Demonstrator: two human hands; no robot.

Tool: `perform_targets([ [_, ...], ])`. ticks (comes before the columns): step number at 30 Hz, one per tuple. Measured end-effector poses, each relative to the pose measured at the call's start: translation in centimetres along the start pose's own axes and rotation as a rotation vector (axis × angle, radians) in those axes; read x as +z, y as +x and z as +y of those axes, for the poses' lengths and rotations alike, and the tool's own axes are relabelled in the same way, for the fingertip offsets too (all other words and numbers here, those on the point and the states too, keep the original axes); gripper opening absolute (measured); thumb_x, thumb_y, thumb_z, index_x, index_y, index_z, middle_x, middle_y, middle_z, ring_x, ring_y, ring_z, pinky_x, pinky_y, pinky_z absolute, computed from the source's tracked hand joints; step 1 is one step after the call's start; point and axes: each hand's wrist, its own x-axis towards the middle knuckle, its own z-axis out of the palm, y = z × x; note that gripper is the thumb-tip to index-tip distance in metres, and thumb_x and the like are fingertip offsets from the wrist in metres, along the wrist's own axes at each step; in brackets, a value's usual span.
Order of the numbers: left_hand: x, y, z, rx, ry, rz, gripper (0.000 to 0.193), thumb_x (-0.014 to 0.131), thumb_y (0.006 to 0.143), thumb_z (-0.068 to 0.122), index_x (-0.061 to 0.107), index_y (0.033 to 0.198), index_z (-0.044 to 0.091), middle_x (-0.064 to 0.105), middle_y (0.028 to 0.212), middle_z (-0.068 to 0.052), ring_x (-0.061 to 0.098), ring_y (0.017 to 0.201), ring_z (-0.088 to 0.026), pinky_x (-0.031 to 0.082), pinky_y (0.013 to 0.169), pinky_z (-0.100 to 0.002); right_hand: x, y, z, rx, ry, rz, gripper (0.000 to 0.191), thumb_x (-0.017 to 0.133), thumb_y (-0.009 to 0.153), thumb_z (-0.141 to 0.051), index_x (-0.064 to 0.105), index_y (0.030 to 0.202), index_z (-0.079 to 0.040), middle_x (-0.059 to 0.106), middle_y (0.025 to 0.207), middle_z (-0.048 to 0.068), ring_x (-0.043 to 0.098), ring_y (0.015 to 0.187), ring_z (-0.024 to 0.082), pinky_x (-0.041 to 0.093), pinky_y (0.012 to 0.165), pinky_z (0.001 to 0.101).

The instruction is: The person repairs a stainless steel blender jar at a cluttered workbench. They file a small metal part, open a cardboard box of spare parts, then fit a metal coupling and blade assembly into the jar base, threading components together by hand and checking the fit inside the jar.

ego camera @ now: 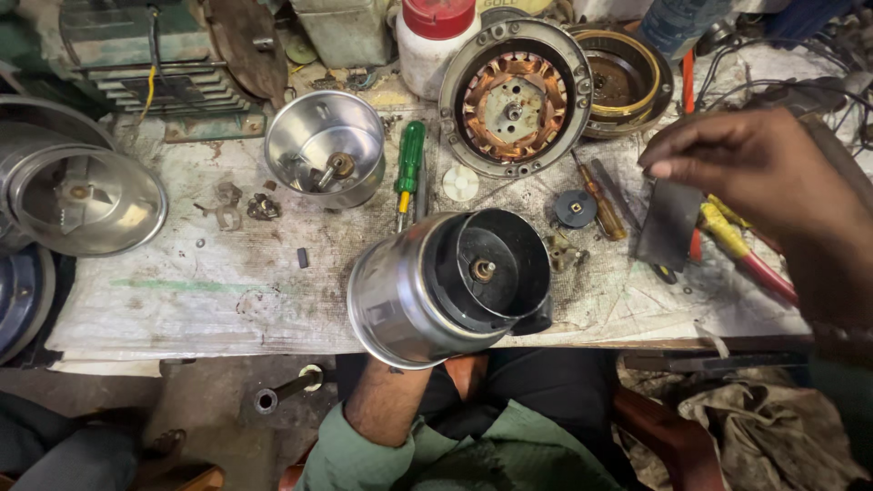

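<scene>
A shiny steel mixer jar [414, 295] is tipped on its side at the bench's front edge. Its black base [496, 264] and brass centre coupler [483, 269] face me. My left hand [386, 386] reaches up from below and holds the jar from behind; only the wrist and forearm show. My right hand [755, 168] hovers over the right side of the bench. Its fingers pinch a dark grey flat sheet [668, 223] that hangs down from them.
On the paper-covered bench [182, 291] lie an open steel jar [323, 145], a green screwdriver [409, 159], a copper-wound motor stator [514, 95], a round housing [623, 77], a white gear [461, 184], a black disc [575, 208], a brown-handled screwdriver [600, 195], red-and-yellow pliers [741, 250] and a steel bowl [86, 195].
</scene>
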Motion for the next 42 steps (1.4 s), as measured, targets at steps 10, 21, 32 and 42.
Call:
perform_targets([
  [10,0.0,-0.1,-0.4,-0.009,0.013,-0.004,0.035,0.062,0.108,0.015,0.057,0.138,-0.001,0.064,0.134,-0.020,0.064,0.121,-0.030,0.056,0.102,-0.041,6.9,-3.2,-10.2,-0.302,0.123,-0.136,0.012,0.079,0.083,-0.010,0.081,0.095,-0.008,0.079,0.090,0.006,0.076,0.080,0.014,0.061,0.073,0.0304],
  [21,0.3,0.1,-0.3,-0.025,0.011,-0.036,0.035,0.062,0.109,0.016,0.056,0.139,-0.002,0.063,0.134,-0.020,0.064,0.121,-0.030,0.056,0.103,-0.041,7.9,-3.0,-11.0,-0.494,-0.121,-0.053,0.014,0.079,0.083,-0.013,0.080,0.097,-0.012,0.081,0.090,0.004,0.078,0.083,0.011,0.058,0.076,0.0309],
  [32,0.6,0.4,-0.3,-0.028,0.018,-0.054,0.036,0.062,0.110,0.016,0.055,0.140,-0.002,0.063,0.135,-0.020,0.063,0.121,-0.030,0.055,0.103,-0.041,8.1,-3.0,-9.8,-0.613,-0.252,-0.032,0.028,0.083,0.076,-0.010,0.079,0.104,-0.011,0.074,0.082,0.003,0.070,0.074,0.010,0.055,0.062,0.0254],
  [42,1.0,0.4,-0.3,-0.032,0.028,-0.060,0.036,0.062,0.110,0.016,0.055,0.140,-0.002,0.062,0.135,-0.020,0.063,0.122,-0.030,0.055,0.103,-0.041,7.9,-2.7,-9.7,-0.667,-0.314,-0.034,0.024,0.084,0.077,-0.015,0.079,0.099,-0.010,0.074,0.083,0.004,0.070,0.074,0.011,0.056,0.064,0.0267],
])
